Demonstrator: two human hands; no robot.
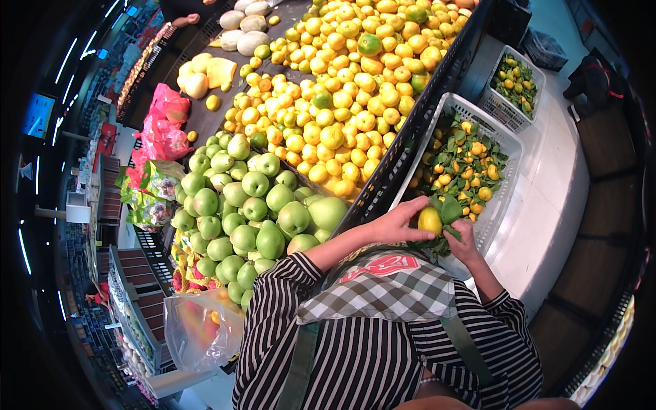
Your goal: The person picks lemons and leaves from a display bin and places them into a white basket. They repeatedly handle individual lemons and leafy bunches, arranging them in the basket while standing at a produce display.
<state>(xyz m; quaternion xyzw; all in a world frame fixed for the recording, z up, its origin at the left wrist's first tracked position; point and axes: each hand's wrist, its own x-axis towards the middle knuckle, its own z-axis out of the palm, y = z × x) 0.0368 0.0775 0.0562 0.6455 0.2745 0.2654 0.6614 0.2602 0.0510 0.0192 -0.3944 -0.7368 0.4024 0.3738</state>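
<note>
My left hand holds a yellow citrus fruit with green leaves on its stem. The fingers of my right hand are closed on the leaves just beside the fruit. Both hands are over the near end of a white plastic crate, which holds small orange citrus fruits among many leaves. Left of the crate, loose yellow-orange mandarins are heaped on the display, a few of them green.
Green pears are piled nearer me on the display, behind its black perforated edge. Pink plastic bags and melons lie farther left. Another crate of leafy citrus stands on the floor. At the top left, a person's hand shows.
</note>
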